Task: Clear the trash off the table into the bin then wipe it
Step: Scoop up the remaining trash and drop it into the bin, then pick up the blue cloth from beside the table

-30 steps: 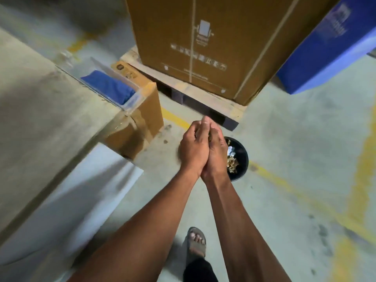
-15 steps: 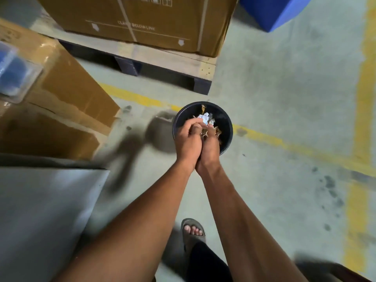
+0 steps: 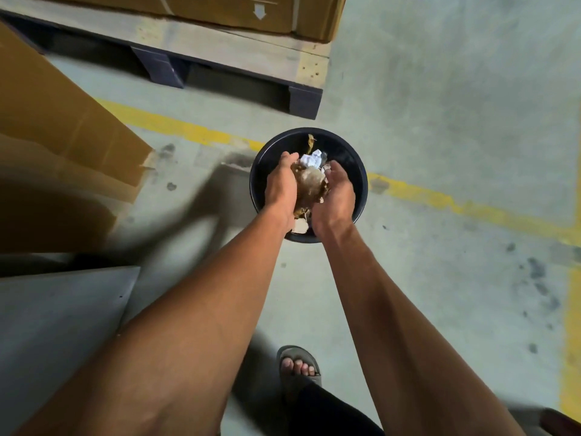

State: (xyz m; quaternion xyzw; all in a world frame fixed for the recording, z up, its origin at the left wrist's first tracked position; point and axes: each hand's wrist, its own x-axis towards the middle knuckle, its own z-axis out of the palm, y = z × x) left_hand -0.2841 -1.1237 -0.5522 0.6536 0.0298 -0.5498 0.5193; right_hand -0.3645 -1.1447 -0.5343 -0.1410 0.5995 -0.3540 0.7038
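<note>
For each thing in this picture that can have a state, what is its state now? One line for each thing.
left hand: open, palm turned toward the right hand, over the bin.
right hand: open, fingers loosely bent, over the bin.
trash: loose clump between the two hands, blurred, above the bin's mouth.
bin: upright on the floor, no lid, scraps already inside.
cardboard box: standing at left; whether closed cannot be told.

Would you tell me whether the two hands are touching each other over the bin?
Apart. The head view shows the left hand and right hand spread over the bin, with trash visible between them.
</note>
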